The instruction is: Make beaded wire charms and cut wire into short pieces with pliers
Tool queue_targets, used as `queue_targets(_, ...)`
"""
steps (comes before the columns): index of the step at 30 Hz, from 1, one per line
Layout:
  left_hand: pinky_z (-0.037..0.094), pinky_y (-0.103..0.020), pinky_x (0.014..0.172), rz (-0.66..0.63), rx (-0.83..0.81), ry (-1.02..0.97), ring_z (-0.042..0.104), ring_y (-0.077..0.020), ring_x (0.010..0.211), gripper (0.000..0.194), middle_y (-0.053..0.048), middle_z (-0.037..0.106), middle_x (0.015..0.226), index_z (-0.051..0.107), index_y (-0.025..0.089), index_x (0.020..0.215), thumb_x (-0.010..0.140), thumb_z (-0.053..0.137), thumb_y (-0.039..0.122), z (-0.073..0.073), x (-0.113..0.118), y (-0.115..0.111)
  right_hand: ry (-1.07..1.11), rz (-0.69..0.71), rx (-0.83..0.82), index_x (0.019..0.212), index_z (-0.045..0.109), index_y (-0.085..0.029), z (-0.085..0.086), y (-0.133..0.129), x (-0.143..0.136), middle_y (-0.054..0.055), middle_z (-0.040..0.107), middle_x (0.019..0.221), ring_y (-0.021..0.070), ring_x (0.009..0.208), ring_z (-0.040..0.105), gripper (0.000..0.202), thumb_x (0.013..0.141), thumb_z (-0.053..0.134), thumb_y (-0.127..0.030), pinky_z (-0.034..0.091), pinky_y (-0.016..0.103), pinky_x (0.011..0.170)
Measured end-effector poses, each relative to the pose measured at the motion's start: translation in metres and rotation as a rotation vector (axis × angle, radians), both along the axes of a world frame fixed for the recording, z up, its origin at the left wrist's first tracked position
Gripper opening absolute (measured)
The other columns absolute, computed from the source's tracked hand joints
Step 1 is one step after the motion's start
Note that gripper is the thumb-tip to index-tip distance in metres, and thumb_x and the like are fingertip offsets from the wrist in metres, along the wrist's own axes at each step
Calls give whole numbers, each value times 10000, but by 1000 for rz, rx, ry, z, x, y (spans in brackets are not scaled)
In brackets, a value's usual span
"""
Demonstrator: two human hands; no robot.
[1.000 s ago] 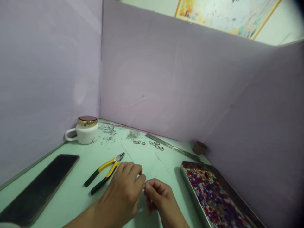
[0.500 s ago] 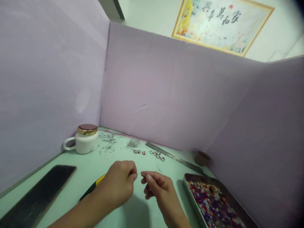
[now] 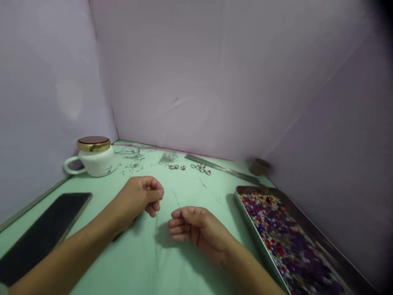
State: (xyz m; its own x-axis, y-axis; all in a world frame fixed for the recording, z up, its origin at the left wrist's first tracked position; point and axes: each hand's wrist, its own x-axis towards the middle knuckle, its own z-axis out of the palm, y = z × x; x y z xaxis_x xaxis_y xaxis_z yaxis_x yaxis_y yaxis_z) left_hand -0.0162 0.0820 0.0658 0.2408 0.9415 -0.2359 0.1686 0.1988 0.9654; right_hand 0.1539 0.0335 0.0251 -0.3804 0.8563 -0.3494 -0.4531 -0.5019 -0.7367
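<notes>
My left hand (image 3: pixel 141 201) is closed, thumb against forefinger, pinching a thin wire (image 3: pixel 156 241) that hangs down towards the green tabletop. To its right and a little lower, my right hand (image 3: pixel 199 231) is also closed, with its thumb on the forefinger. Another thin wire (image 3: pixel 176 198) sticks up from that pinch, its lower part hidden in the palm. A gap separates the two hands. Beyond them lie small rings of red and clear beads (image 3: pixel 201 168). Under my left forearm, only a dark bit of a tool (image 3: pixel 118 236) shows.
A tray of mixed beads (image 3: pixel 245 213) stands at the right. A bundle of straight wires (image 3: pixel 221 168) and tangled wire pieces (image 3: pixel 168 157) lie at the back. A lidded white mug (image 3: pixel 98 162), a black phone-like slab (image 3: pixel 46 229) and a brown roll (image 3: pixel 259 166) are around the edges.
My hands have moved apart from nearly touching, and a wire now shows at each of them. The view has tilted down, leaving the wall picture out. My left forearm now covers the yellow-and-black tool.
</notes>
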Motion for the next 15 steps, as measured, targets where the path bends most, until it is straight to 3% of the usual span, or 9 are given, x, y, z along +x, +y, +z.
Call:
queue_targets(8,437,-193,389,32,-47,3,509,-88,395,107,35,559,458,496,157,585,673,550,129,3,5,-3,158,107,-78,755,604,-89,-14,-7,-11,127,677,823,204,759,645,168,734,621,-254,448,381,751)
queue_targets(15,489,-224,446,48,-11,4,561,-106,482,90,22,570,566,502,147,599,675,521,103,1,7,-2,260,139,-127,766,586,-98,-21,-7,-14,105,678,798,186,690,649,137,762,575,-234,450,391,746)
